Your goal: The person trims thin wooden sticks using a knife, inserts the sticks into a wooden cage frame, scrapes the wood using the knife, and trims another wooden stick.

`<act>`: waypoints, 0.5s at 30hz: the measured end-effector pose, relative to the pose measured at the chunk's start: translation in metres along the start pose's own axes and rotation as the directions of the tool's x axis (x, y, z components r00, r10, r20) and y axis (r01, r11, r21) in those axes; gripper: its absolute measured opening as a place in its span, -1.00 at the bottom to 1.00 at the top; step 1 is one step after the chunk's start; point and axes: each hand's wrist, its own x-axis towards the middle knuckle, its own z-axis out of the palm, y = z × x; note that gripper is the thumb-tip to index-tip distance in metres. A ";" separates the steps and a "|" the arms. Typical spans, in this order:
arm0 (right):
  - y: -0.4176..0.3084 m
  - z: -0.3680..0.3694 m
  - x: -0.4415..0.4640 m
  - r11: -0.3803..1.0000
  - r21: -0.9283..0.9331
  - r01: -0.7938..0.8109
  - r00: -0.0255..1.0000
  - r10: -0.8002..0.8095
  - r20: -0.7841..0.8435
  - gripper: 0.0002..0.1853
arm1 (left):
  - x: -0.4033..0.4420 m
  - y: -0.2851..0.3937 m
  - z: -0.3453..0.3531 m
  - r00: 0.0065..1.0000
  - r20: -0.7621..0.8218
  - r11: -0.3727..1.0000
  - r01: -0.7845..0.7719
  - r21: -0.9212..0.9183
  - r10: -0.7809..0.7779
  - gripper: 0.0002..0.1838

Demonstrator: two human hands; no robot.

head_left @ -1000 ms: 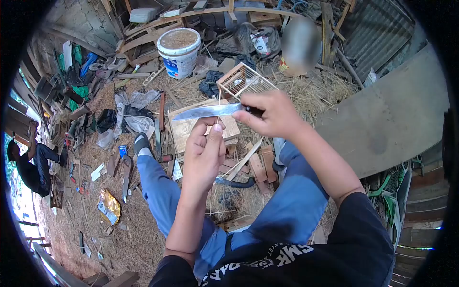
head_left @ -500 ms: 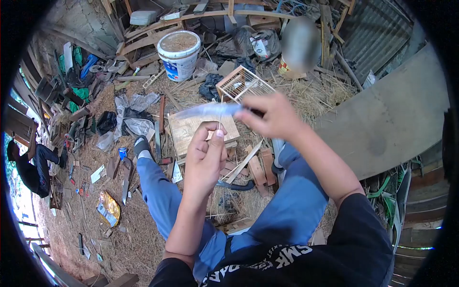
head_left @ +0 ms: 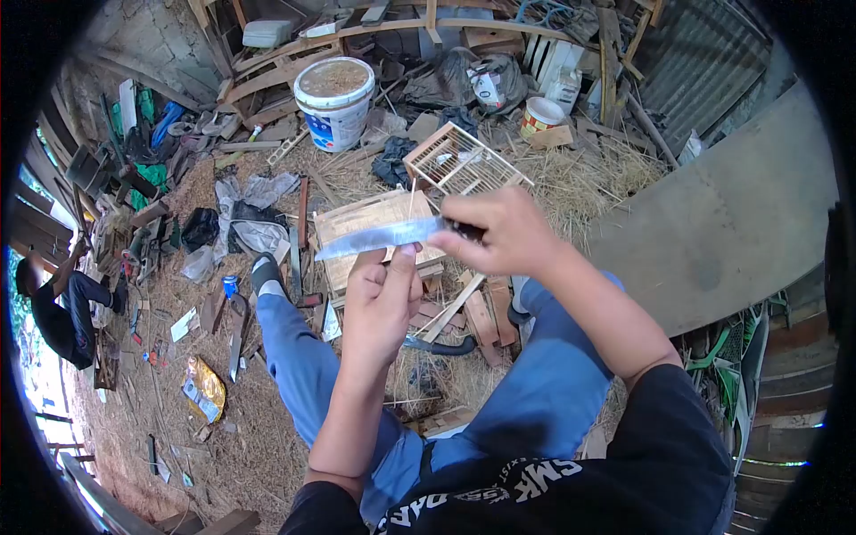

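Observation:
A knife (head_left: 379,237) with a broad bright blade is gripped at its dark handle by my right hand (head_left: 499,230). Its blade points left and lies across a thin pale stick (head_left: 413,198), just above my left thumb. My left hand (head_left: 383,299) pinches that stick upright between thumb and fingers; its lower end is hidden in the hand. Below and behind the blade sits a wooden board (head_left: 343,218) stacked on other wood. A small slatted wooden cage (head_left: 473,160) rests just beyond my right hand.
A white bucket (head_left: 334,107) of shavings stands at the back, with a smaller tub (head_left: 542,116) to its right. A large curved panel (head_left: 713,214) leans in on the right. Another person (head_left: 62,303) sits at far left. Wood scraps (head_left: 481,316) lie between my legs.
The knife has come down along the stick toward my left thumb, and its blade is less blurred. My left hand has stayed nearly in place.

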 end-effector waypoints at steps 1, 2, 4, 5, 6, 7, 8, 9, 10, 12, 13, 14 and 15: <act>0.005 0.001 0.002 1.000 0.001 0.003 1.000 -0.003 -0.002 -0.66 | 0.002 0.000 -0.001 1.000 -0.002 1.000 -0.003 0.002 0.003 -0.82; 0.015 0.004 0.004 0.999 0.005 -0.042 0.999 0.042 -0.026 -0.66 | 0.004 0.000 -0.002 1.000 0.005 1.000 -0.029 -0.006 0.029 -0.81; 0.024 0.004 0.007 0.995 0.005 -0.102 0.990 0.102 -0.099 -0.64 | 0.004 0.000 -0.002 0.999 0.022 0.999 -0.028 -0.038 0.028 -0.81; 0.020 0.003 0.004 0.995 0.000 -0.098 0.990 0.098 -0.101 -0.64 | 0.003 -0.001 -0.001 0.999 0.023 0.999 -0.033 -0.040 0.034 -0.81; 0.009 0.002 0.001 0.999 -0.014 -0.032 0.998 0.031 -0.056 -0.62 | 0.001 -0.003 0.001 1.000 0.003 0.999 -0.025 -0.025 0.025 -0.82; 0.002 0.002 0.000 0.999 -0.025 0.035 0.999 -0.035 -0.011 -0.60 | 0.001 -0.004 0.002 1.000 -0.018 1.000 -0.016 -0.008 0.016 -0.83; 0.007 0.009 0.000 0.997 -0.024 0.073 0.994 -0.075 -0.079 -0.61 | 0.001 -0.005 0.001 0.999 -0.019 0.999 -0.034 -0.002 0.034 -0.82; 0.017 0.010 0.002 0.997 -0.021 0.069 0.994 -0.071 -0.081 -0.61 | 0.003 -0.004 -0.001 0.999 -0.018 1.000 -0.030 0.001 0.030 -0.82; 0.029 0.010 0.006 0.997 0.043 -0.057 0.994 0.060 -0.091 -0.61 | 0.004 -0.004 -0.002 0.999 -0.006 0.999 -0.039 -0.008 0.039 -0.81; 0.031 0.002 0.008 0.961 0.118 -0.252 0.967 0.254 -0.005 -0.63 | 0.003 -0.005 0.001 0.999 -0.004 0.999 -0.044 -0.003 0.044 -0.80; 0.026 0.002 0.004 0.961 0.112 -0.252 0.967 0.254 -0.007 -0.63 | 0.001 -0.006 0.002 0.999 0.000 0.999 -0.047 -0.008 0.047 -0.80; 0.020 0.005 0.000 0.992 0.059 -0.113 0.994 0.113 0.005 -0.67 | 0.000 -0.006 0.003 0.999 0.007 0.999 -0.034 -0.001 0.034 -0.84; 0.016 0.008 -0.002 0.999 0.012 0.029 0.999 -0.030 0.023 -0.70 | 0.000 -0.006 0.002 1.000 0.013 1.000 -0.021 0.008 0.020 -0.87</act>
